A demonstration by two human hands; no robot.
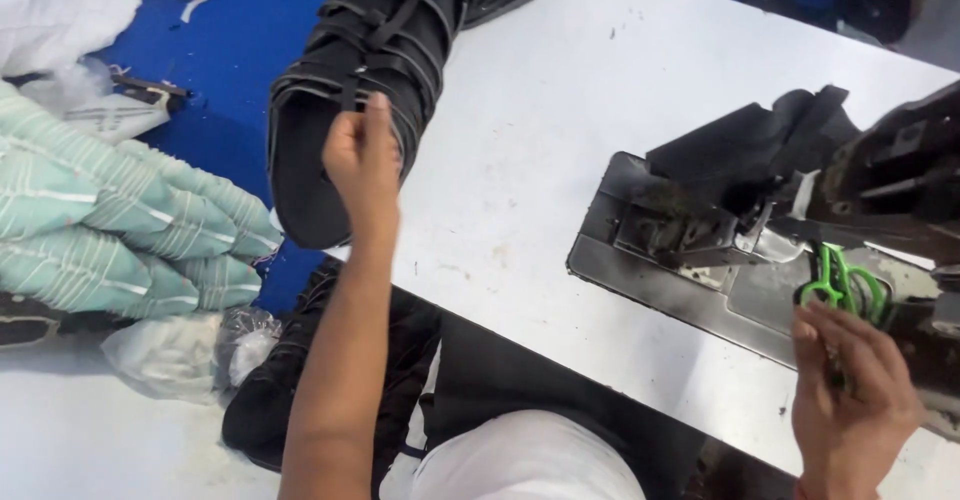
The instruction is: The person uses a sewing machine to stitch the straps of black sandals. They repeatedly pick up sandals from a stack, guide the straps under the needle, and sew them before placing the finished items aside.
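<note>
My left hand [362,155] reaches forward onto a stack of black fabric pieces [370,70] that lies over the left edge of a white table [540,130]; its fingers pinch the top piece. My right hand [850,390] is at the lower right, closed around green-handled scissors [840,285], beside the metal plate of a sewing machine [700,250]. A black fabric piece [750,140] sits under the machine's head.
Folded pale green striped cloth [120,220] is piled at the left over a blue surface [240,40]. A clear plastic bag [190,350] and more black fabric [290,390] lie below the table edge. White cloth [60,5] is at the upper left.
</note>
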